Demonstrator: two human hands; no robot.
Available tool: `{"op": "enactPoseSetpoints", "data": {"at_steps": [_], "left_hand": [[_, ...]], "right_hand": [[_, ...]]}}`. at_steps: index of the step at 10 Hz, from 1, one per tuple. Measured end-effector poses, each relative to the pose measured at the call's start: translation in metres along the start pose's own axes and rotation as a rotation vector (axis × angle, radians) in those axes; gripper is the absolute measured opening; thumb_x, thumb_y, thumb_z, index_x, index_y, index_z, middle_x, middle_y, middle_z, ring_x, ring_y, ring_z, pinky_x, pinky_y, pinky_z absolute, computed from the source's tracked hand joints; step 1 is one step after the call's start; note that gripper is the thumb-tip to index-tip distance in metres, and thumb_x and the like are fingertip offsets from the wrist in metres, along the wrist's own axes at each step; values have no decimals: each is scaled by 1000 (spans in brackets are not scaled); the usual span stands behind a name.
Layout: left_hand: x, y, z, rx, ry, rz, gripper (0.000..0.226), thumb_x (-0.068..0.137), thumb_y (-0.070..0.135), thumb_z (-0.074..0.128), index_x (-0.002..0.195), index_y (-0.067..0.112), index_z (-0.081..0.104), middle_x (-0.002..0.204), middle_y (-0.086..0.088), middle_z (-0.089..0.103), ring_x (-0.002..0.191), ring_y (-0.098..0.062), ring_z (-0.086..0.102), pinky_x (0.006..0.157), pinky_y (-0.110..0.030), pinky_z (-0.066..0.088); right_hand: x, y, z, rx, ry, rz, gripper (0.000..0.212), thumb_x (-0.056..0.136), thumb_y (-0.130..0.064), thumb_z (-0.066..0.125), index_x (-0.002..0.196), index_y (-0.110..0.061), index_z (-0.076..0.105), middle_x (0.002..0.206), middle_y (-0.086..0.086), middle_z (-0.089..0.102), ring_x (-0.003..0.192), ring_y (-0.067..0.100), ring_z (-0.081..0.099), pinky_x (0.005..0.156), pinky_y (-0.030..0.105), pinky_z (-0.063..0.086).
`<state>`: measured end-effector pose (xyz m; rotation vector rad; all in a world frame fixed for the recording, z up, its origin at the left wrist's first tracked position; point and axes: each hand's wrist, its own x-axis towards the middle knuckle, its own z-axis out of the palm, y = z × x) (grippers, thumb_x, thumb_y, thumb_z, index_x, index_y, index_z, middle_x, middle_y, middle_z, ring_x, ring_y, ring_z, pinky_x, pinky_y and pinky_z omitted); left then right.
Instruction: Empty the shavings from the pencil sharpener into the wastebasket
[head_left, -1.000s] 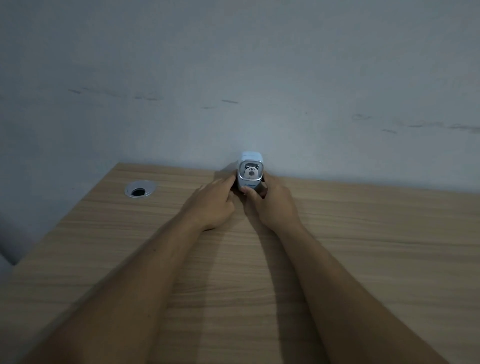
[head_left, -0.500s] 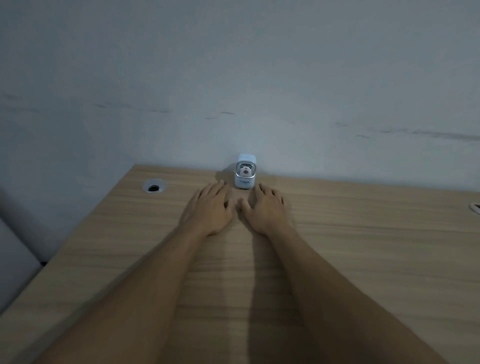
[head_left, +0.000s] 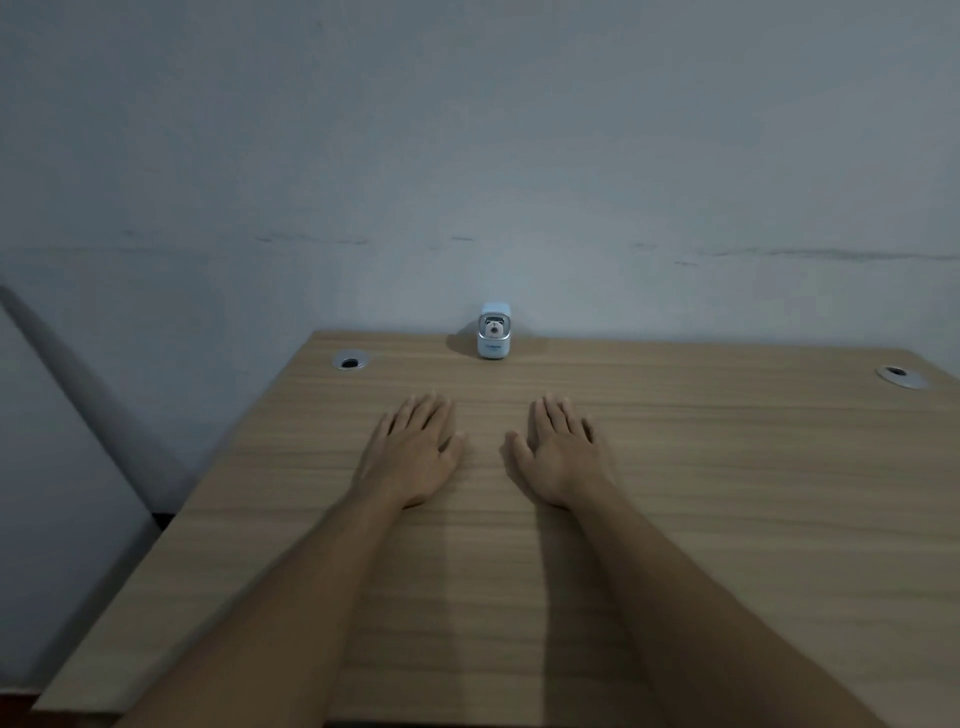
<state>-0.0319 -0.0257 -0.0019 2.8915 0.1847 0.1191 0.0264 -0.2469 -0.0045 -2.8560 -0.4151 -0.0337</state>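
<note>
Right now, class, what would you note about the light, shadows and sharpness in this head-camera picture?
Head view: dim, bluish, even light; no glare. The pencil sharpener throws a soft shadow to its left on the desk; the left hand and right hand lie flat and sharp. Wide-angle bending skews the desk edges.

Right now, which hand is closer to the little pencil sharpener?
Neither by much. The left hand lies flat, nearer the camera and left of the pencil sharpener; the right hand lies flat, nearer the camera and to its right.
</note>
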Motion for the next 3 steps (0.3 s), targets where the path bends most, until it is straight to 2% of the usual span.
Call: {"op": "enactPoseSetpoints", "data": {"at_steps": [3], "left_hand": [[-39,3,-6,15,-12,-10,78,113,66,19,181,32,5,191,9,-4,177,-17,-6,143,-45,-2]], "right_hand": [[-43,1,1,-34,25,9,86,109,-68,22,179,-18,15,189,-2,6,176,19,1,141,50,3]]}}
